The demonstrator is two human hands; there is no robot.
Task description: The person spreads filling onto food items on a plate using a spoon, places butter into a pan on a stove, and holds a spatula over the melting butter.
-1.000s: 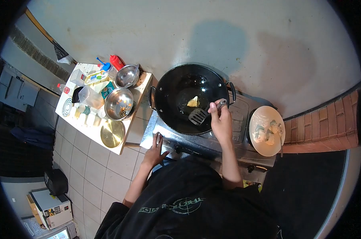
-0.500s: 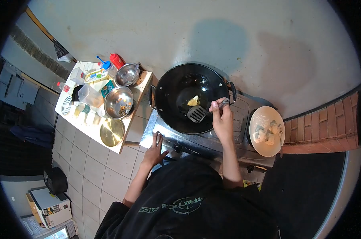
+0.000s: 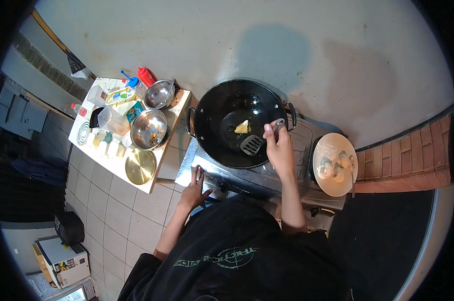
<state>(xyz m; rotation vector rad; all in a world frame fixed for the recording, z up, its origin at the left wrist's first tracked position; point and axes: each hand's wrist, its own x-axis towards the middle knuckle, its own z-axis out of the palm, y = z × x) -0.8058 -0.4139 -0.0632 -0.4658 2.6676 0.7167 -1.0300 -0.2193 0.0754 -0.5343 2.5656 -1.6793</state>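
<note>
My right hand [image 3: 279,148] is closed around the handle of a slotted spatula [image 3: 251,145], over the right side of a black wok [image 3: 212,113]. The spatula's dark head is inside the wok, just below and to the right of a small pale yellow lump of food [image 3: 243,127], with a narrow gap between them. An oily shine shows on the wok's inner surface. My left hand [image 3: 193,192] rests with fingers stretched out on the front edge of the metal stove [image 3: 187,163], left of a black knob [image 3: 223,186].
At right, a plate [image 3: 332,185] bears several coated pieces of food. A white table [image 3: 117,168] at left holds steel bowls [image 3: 149,118], a gold-coloured round pan [image 3: 140,167], a red squeeze bottle [image 3: 146,76] and several containers. The wall rises behind the wok.
The spatula head has shifted slightly right and up, away from the yellow lump, and my right hand has tilted with it. My left hand stays in place.
</note>
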